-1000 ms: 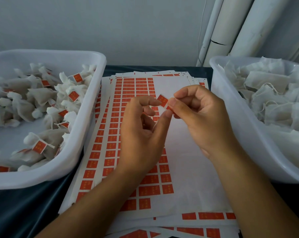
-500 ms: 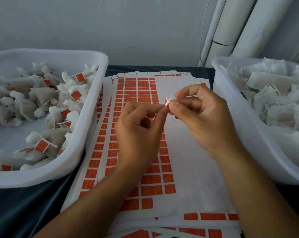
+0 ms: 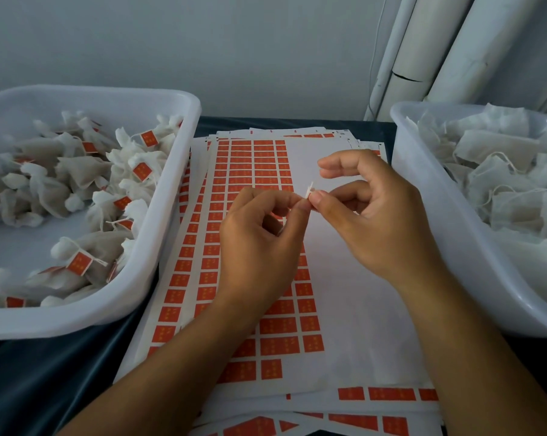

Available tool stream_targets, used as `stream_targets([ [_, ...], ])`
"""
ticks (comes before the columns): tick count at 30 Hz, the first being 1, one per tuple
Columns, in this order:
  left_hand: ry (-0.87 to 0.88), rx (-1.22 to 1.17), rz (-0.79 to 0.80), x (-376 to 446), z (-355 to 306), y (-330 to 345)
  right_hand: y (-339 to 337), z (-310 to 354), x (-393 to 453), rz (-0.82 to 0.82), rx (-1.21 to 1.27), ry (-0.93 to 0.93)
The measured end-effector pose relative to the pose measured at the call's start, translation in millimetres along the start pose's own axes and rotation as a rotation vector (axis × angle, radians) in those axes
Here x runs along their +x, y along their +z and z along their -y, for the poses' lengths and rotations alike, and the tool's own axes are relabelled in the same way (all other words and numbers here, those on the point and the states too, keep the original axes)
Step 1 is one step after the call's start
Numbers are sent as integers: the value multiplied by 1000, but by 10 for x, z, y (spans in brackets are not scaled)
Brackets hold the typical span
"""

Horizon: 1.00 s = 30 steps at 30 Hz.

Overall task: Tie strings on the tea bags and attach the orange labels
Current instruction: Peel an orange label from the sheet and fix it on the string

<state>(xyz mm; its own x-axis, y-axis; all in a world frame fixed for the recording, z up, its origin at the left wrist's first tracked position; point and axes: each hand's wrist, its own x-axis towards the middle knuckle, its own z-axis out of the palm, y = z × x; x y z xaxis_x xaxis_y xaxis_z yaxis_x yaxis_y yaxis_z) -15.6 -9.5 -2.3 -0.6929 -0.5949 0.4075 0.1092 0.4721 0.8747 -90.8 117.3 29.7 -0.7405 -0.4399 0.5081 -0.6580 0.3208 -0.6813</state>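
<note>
Our left hand (image 3: 259, 243) and right hand (image 3: 372, 215) now pinch the folded orange label (image 3: 310, 191) above the label sheet (image 3: 344, 278); a second ago it lay flat and orange, so folding nears completion.

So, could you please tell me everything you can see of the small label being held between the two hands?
The label is a tiny piece pinched between the fingertips of the left hand and the right hand. Only a pale, whitish sliver shows, standing roughly upright and seemingly folded; its orange face is hidden. It looks like thin paper. It is held up over the label sheet, apart from it. No string or tea bag can be seen touching it.
</note>
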Motion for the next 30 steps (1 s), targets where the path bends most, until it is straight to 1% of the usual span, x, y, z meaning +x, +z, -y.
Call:
stream_targets([
  [2, -25, -30, 24, 7, 13, -2, -6, -29, 10, 16, -22, 21],
  [4, -54, -75, 58, 15, 16, -8, -19, -64, 26, 75, -2, 67],
  [7, -71, -140, 105, 19, -4, -27, -16, -108, 39, 194, 132, 145],
  [9, -88, -177, 138, 14, -21, -40, -3, -126, 33, 221, 183, 143],
  [13, -167, -250, 148, 3, -39, -45, 0, -122, 25, 191, 221, 100],
  [18, -202, -275, 143, 7, -28, -42, 11, -93, 5, 134, 124, 29],
  [21, -200, -276, 164, 13, -22, -37, 30, -55, -2, 106, 108, 8],
  [25, -171, -271, 218, -5, -14, -29, 41, -28, -5, 69, 135, 28],
  [30, -111, -178, 304, -33, 37, -31, 28, -6, 0, -9, 155, 14],
])
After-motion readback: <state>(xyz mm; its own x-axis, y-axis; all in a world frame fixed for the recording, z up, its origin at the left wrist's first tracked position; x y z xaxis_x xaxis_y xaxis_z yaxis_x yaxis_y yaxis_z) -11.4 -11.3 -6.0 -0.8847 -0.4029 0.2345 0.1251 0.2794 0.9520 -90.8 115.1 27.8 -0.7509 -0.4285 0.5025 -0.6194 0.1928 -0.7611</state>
